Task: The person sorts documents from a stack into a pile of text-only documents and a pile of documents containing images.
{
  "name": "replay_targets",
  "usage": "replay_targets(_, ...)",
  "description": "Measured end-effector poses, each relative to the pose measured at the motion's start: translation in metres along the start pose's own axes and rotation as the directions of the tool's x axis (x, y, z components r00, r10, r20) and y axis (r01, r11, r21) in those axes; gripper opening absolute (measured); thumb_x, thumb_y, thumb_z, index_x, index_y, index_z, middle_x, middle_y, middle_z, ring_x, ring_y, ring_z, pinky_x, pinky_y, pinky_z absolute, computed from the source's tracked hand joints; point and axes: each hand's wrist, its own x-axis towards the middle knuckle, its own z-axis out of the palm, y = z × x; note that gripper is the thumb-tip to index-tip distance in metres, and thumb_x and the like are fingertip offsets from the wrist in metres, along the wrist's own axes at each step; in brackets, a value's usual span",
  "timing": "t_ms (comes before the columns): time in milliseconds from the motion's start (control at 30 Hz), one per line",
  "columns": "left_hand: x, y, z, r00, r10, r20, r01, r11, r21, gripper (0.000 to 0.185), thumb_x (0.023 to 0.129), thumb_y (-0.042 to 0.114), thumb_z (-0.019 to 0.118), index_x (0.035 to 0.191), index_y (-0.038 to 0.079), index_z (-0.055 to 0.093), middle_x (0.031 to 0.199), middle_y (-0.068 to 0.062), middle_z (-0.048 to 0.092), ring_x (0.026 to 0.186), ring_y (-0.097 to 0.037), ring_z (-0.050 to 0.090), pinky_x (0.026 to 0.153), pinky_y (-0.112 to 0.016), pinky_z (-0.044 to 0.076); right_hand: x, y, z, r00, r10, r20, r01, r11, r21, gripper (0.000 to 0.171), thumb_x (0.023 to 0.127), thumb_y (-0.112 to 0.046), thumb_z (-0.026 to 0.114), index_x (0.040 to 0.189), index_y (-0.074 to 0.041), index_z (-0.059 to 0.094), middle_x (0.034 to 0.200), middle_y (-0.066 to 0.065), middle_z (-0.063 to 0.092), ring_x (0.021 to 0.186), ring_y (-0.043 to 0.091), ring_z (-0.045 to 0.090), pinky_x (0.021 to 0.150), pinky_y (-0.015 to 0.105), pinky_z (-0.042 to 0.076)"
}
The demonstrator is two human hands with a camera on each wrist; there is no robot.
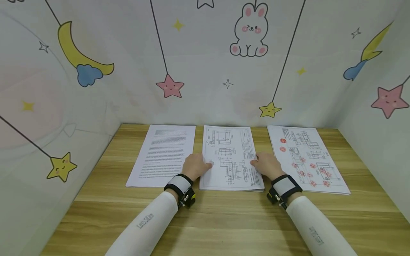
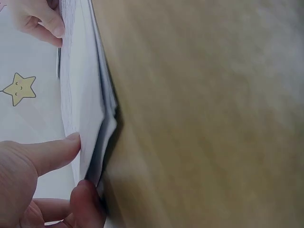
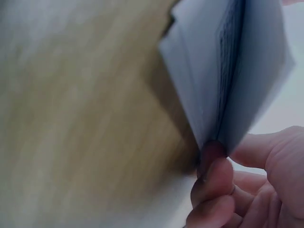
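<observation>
Two hands met a middle stack of drawing sheets (image 1: pixel 231 156) on a wooden table (image 1: pixel 224 220). Left hand (image 1: pixel 196 166) pinched the stack's left edge, thumb below, finger on top. Right hand (image 1: pixel 267 165) pinched the right edge likewise, pages fanning above its fingertips. A text page (image 1: pixel 164 153) lay just left of the left fingers; a red-marked sheet (image 1: pixel 307 158) just right of the right fingers.
</observation>
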Motion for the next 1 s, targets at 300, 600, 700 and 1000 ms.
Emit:
replay_targets(300, 0.001, 0.001, 0.000, 1.000, -0.018, -0.014, 0.018, 1.000, 0.004, 0.034, 0.086, 0.034, 0.074, 0.074, 0.004, 0.067, 0.064, -0.006, 0.060, 0.053, -0.016, 0.055, 0.043, -0.024, 0.039, -0.003, 0.000, -0.002, 1.000, 0.016, 0.013, -0.015, 0.995, -0.096, 0.051, 0.100, -0.033, 0.056, 0.139, -0.001, 0.054, 0.129, 0.020, 0.064, 0.090, 0.027, 0.061, 0.066, 0.036, 0.048)
replay_targets(600, 0.003, 0.005, 0.000, 0.999, 0.017, -0.036, -0.016, 1.000, 0.025, 0.030, 0.088, 0.031, 0.072, 0.081, 0.002, 0.067, 0.065, -0.006, 0.058, 0.053, -0.016, 0.054, 0.043, -0.024, 0.038, -0.005, 0.003, -0.002, 1.000, 0.004, 0.002, -0.004, 0.996, -0.092, 0.050, 0.100, -0.032, 0.054, 0.138, 0.000, 0.055, 0.127, 0.020, 0.065, 0.088, 0.026, 0.061, 0.062, 0.033, 0.046)
replay_targets(700, 0.003, 0.011, -0.001, 0.998, 0.039, -0.045, -0.038, 0.999, 0.028, 0.029, 0.092, 0.030, 0.067, 0.088, 0.001, 0.067, 0.068, -0.006, 0.058, 0.054, -0.016, 0.054, 0.043, -0.024, 0.039, -0.007, 0.003, -0.003, 1.000, 0.010, -0.008, -0.011, 0.996, -0.083, 0.049, 0.100, -0.032, 0.053, 0.137, 0.000, 0.056, 0.118, 0.019, 0.067, 0.082, 0.025, 0.061, 0.058, 0.031, 0.042)
replay_targets(1000, 0.002, 0.036, -0.009, 0.981, 0.185, -0.054, -0.180, 0.980, 0.084, 0.046, 0.098, 0.035, 0.058, 0.132, 0.005, 0.063, 0.126, -0.015, 0.068, 0.098, -0.024, 0.068, 0.074, -0.037, 0.057, -0.014, 0.011, -0.016, 0.994, -0.029, -0.107, 0.019, 0.995, -0.097, 0.050, 0.100, -0.031, 0.052, 0.139, 0.001, 0.054, 0.115, 0.025, 0.069, 0.067, 0.024, 0.056, 0.049, 0.029, 0.037)
